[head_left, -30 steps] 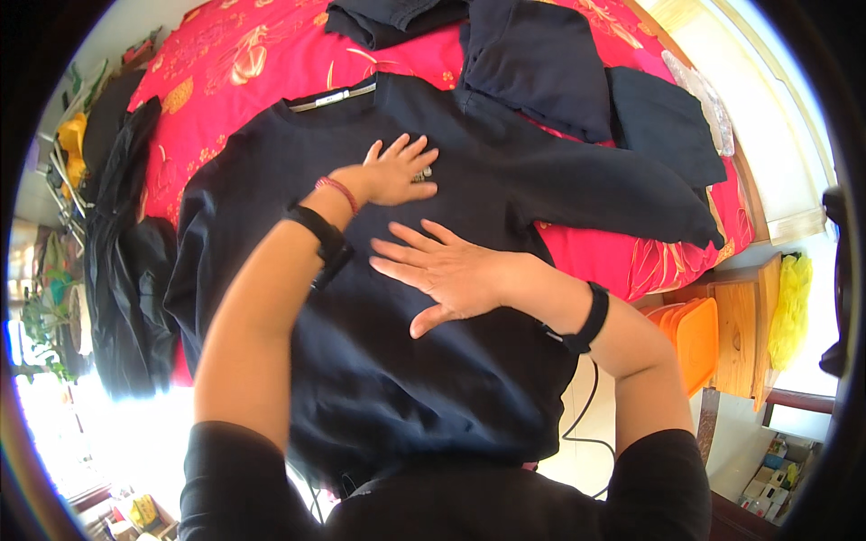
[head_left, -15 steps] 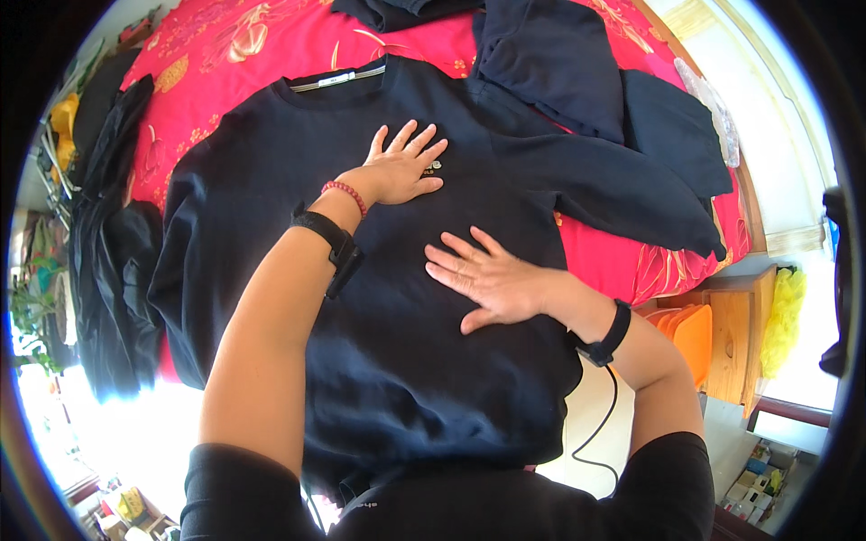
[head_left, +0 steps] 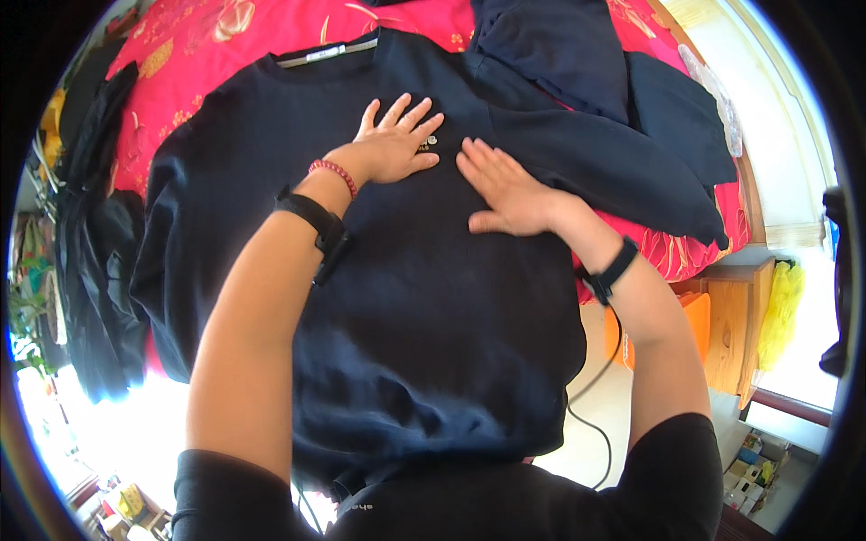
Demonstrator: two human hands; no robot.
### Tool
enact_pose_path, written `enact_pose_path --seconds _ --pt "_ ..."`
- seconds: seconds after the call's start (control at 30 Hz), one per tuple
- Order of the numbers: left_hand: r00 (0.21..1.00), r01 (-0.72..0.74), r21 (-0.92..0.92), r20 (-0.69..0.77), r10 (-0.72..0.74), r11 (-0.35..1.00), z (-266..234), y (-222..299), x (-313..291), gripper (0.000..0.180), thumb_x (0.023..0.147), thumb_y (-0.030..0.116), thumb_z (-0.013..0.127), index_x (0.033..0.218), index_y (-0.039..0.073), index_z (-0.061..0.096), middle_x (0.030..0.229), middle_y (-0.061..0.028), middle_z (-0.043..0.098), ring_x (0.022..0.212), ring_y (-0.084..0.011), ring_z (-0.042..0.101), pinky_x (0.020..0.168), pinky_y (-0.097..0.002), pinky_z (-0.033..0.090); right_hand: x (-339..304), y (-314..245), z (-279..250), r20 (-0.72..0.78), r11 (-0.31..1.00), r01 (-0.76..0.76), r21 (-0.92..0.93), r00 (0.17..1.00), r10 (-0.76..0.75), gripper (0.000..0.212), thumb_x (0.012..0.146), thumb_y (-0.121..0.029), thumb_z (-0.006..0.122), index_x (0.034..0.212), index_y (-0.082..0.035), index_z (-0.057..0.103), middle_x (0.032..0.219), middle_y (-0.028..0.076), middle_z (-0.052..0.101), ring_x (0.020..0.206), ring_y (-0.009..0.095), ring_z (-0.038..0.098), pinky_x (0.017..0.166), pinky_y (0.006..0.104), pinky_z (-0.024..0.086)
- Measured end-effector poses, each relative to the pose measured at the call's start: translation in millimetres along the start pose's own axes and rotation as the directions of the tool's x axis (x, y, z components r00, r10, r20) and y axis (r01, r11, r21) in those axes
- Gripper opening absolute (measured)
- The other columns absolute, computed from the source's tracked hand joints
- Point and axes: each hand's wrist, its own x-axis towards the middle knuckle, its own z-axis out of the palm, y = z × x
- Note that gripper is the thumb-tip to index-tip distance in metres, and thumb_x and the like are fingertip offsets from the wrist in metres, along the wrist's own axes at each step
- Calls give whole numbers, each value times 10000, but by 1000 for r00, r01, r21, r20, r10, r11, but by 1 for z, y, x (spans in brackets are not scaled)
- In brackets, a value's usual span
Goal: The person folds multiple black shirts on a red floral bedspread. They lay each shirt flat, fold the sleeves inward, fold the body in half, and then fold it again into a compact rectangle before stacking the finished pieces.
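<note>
Navy sweatshirt (head_left: pixel 424 298) lies face up and spread flat on the bed, over the red flowered bedcover (head_left: pixel 180 54); collar toward the far edge, hem hanging over the near edge toward me. Both sleeves are out to the sides.

Left hand (head_left: pixel 394 140): open, fingers fanned, palm down on the upper chest of the garment, just beside the small chest emblem (head_left: pixel 427 141). Right hand (head_left: pixel 505 189): also open and flat, fingers together, pressing the chest just right of centre. Neither hand pinches any fabric.

Change since a second ago: the right hand was lower, mid-torso, with the fingers pointing left; it has slid up and now sits nearly level with the left, the two close together but apart. The left hand has barely shifted. My view has also moved forward, so the collar sits nearer the top of frame.

Reading: I judge this as a smoothing stroke carried up the front panel. The cloth under the palms looks flat, while wrinkles remain near the hem.

Nearby: more dark folded clothes (head_left: pixel 559 54) at the far right of the bed, dark garments (head_left: pixel 90 225) draped at the left.
</note>
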Motion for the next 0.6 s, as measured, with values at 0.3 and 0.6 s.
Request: enact_pose_path --seconds 0.3,0.6 --pt "1000 20 -28 -2 -20 999 2 -3 0 684 1038 531 392 1623 236 193 1706 -55 70 1572 -295 -4 1223 -595 32 -45 -74 26 37 851 484 201 865 -501 1137 873 -759 507 1562 74 152 1632 328 79 1543 441 20 1235 548 77" --pt "999 38 -36 10 -37 999 2 0 0 674 1038 521 394 1622 254 191 1708 -42 63 1573 -283 0 1223 -599 33 21 7 2 -210 998 -6 -63 978 -7 1001 913 -628 556 1551 63 215 1629 308 146 1535 430 108 1236 522 119"
